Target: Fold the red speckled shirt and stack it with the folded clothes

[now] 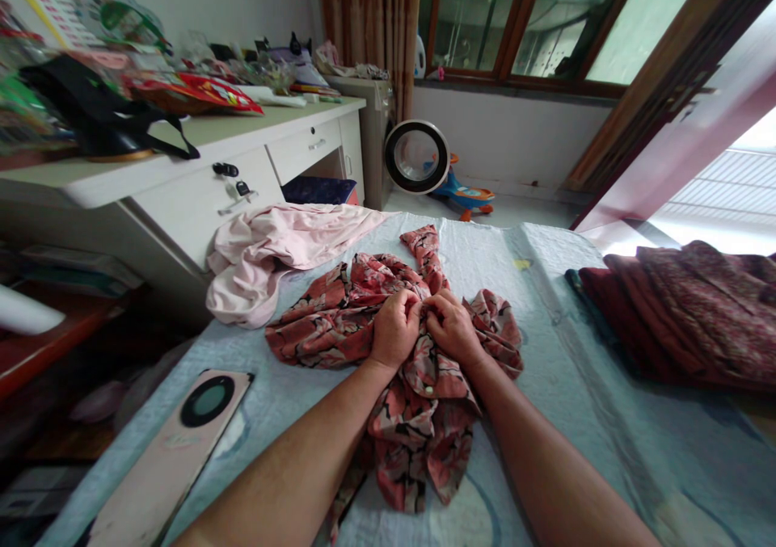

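1. No writing can be read: the phone point(173, 458) bears a faint mark, the red packet point(227, 94) yellow print, and the wall chart point(45, 6) rows too small to make out.
2. The shirt point(321, 321) lies bunched on the blue sheet point(533, 418), between the person's forearms; it is soft, creased cloth, patterned coral, black and grey, with a pale round button point(430, 390).
3. The left hand point(397, 326) and right hand point(452, 326) are close together, fingers bent narrow, each pinching the shirt's cloth.
4. Beside the shirt is a smooth, rumpled pink cloth point(291, 244); well apart, on the right, a folded stack point(685, 313), its top piece speckled.
5. The fingertips are partly hidden by cloth and knuckles; the right picture edge cuts off the stack, and the bottom edge the phone.
6. The far-left clutter on the worktop point(267, 131) is blurred.
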`<state>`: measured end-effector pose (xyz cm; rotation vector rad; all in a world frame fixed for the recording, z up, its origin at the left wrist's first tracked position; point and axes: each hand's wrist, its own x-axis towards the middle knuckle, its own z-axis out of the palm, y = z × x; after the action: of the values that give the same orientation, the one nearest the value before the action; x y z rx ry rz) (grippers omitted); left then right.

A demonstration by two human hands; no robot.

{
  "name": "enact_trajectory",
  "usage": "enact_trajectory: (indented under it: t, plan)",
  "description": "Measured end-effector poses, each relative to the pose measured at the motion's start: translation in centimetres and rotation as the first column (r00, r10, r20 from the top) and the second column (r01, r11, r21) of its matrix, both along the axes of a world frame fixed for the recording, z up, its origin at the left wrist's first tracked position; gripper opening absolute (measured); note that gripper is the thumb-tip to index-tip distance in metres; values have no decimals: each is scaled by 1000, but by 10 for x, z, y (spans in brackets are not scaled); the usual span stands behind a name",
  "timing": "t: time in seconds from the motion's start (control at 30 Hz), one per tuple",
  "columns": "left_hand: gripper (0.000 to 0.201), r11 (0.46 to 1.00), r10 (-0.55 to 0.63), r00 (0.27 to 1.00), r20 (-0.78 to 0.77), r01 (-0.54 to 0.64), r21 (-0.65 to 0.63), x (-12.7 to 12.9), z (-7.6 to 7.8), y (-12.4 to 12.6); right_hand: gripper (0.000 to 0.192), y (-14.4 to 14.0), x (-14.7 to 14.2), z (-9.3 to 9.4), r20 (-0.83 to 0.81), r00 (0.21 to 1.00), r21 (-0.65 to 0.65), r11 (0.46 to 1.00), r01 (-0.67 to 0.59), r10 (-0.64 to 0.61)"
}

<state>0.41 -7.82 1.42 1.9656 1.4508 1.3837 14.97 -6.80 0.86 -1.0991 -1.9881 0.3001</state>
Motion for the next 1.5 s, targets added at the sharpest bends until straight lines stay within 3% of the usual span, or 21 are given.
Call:
enact_trajectory:
  t: [0.83,1.13,1.5]
  plan:
    - [8,994,-14,998,64,21,-105,0,-1,1,15,4,1,0,-66,998,-81,997,-15,10]
    - [5,973,-154,974,167,179,-148,-3,3,2,14,6,5,-4,-144,990,-130,991,-16,-2]
    - [9,950,-166,954,248,222,-218,-7,-4,11,13,7,8,-3,-174,983,-171,982,-82,52]
